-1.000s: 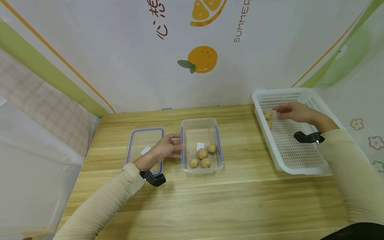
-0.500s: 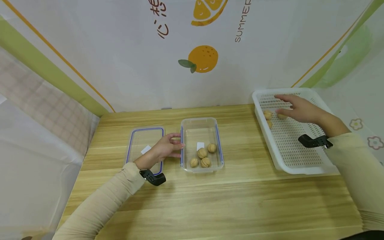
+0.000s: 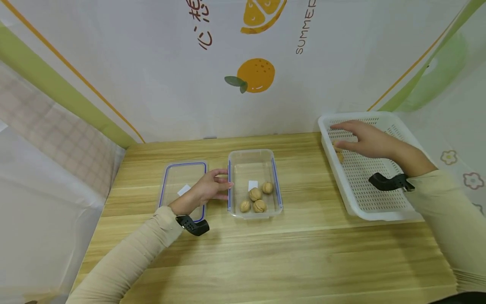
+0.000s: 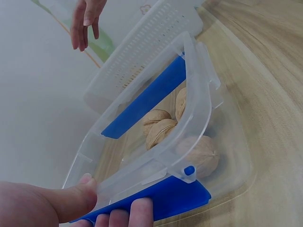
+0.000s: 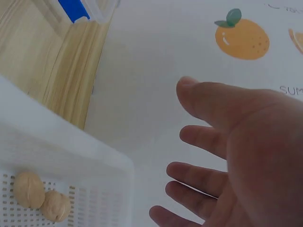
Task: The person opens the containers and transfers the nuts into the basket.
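In the head view my left hand holds the near-left wall of a clear plastic food box. The left wrist view shows the thumb at the rim and the fingers against a blue side clip. Several walnuts lie in the near half of the box, beside a white paper label. Over the white plastic basket hovers my right hand, thumb and fingers apart, nothing between them. Below it, walnuts rest on the basket floor; the hand partly hides them in the head view.
The box's clear lid with its blue seal lies left of the box, partly under my left hand. A fruit-printed white cloth hangs behind the wooden table. The basket stands at the right, near the back cloth.
My right hand shifts right over the basket, then back left, and its fingers are spread wider than at first. My left hand and the box stay in place.
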`<state>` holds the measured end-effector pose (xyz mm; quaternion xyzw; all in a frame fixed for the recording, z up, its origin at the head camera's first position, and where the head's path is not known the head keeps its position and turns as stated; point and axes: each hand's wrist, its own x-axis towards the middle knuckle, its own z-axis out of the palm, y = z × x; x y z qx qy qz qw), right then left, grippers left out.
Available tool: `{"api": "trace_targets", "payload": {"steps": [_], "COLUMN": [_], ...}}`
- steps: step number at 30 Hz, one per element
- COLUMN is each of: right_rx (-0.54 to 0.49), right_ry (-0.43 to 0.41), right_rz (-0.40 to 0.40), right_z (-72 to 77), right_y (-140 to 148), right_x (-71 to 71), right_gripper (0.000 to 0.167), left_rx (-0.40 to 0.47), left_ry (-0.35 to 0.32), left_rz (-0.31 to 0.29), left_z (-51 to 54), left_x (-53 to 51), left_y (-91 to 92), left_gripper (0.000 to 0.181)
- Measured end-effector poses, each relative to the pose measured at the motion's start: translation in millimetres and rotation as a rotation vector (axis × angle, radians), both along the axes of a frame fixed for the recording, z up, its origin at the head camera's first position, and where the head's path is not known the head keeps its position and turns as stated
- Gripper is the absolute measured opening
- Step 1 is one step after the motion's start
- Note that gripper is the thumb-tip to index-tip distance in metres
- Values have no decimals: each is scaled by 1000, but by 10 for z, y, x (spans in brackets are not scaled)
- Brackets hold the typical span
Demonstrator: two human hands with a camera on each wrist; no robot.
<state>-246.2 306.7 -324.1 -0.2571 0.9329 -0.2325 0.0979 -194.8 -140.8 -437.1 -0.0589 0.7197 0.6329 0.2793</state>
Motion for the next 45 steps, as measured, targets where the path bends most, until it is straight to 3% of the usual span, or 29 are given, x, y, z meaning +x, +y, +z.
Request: {"api": "trace_targets", "payload": {"steps": [10, 23, 41, 45], "right_rx": [25, 72, 61, 40], "right_ry": [-8, 42, -29, -87], "right_rz": [42, 143, 307, 347], "right_z": [39, -47, -147, -161], "right_y": [-278, -681, -1232, -1344], "right_x": [27, 22, -119, -173], "right_gripper": [56, 53, 46, 43], "left_rx": [3, 1, 3, 5], "left_ry": [-2, 2, 9, 9], "left_rz": [3, -3, 0, 3], "left_z": [2, 21, 23, 25], "left_x": [-2, 9, 1, 2], "left_y": [3, 6, 17, 14], "left_gripper": [61, 61, 60, 59]}}
